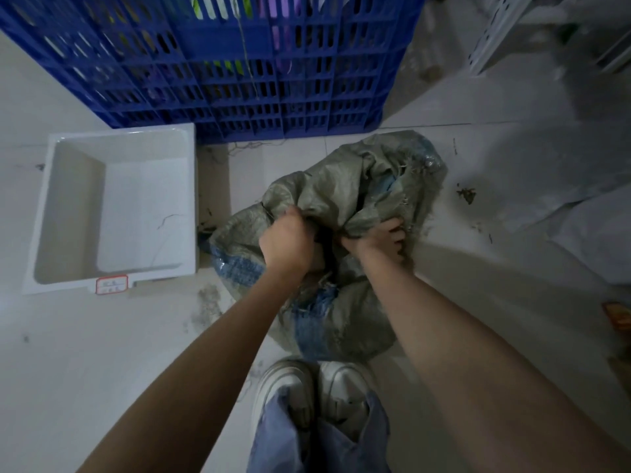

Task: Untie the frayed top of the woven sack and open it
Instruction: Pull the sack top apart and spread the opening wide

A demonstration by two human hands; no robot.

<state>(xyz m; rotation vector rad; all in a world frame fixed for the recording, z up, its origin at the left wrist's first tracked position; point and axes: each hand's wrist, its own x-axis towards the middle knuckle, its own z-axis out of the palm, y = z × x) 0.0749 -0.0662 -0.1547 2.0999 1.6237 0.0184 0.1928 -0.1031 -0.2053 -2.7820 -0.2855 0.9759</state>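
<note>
Fingers of both hands are curled shut on bunched cloth at the top of the woven sack (341, 199). Left hand (285, 242) grips as a fist with knuckles up; right hand (382, 235) pinches a fold beside it, both forearms reaching down from the lower frame. Grey-green with blue bands and frayed threads, the crumpled sack sits on the floor (478, 268) at frame centre, below the blue crate (239, 80).

A storeroom or sorting area: a large blue slatted crate (218, 59) stands on dusty pale tiles, a labelled white tub (116, 206) just beside it.
</note>
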